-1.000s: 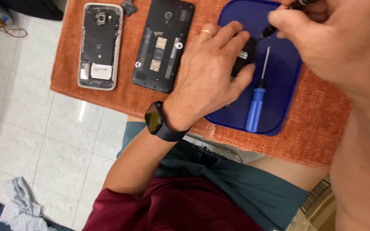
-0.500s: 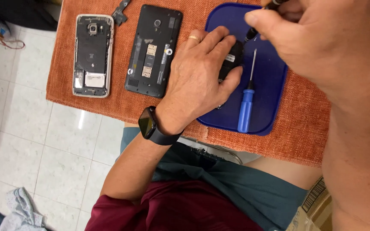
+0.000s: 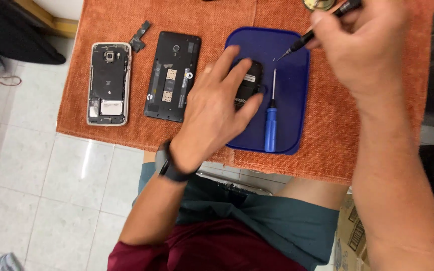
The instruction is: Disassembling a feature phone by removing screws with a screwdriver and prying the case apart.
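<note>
My left hand (image 3: 216,108) rests flat on a small black phone part (image 3: 247,85) lying on a blue tray (image 3: 292,100), fingers spread over it. My right hand (image 3: 360,42) grips a thin black screwdriver (image 3: 311,33), its tip raised just above the tray and pointing toward the black part. A blue-handled screwdriver (image 3: 270,123) lies on the tray beside my left fingers.
Two opened phones lie on the orange cloth (image 3: 121,20): a white-framed one (image 3: 108,83) at the left and a black one (image 3: 172,75) next to it. A small dark bracket (image 3: 139,36) lies between them. Tiled floor lies below the table edge.
My right hand has lifted the black screwdriver's tip off the black part and pulled it up and right. The left hand stays on the part. The camera view has shifted.
</note>
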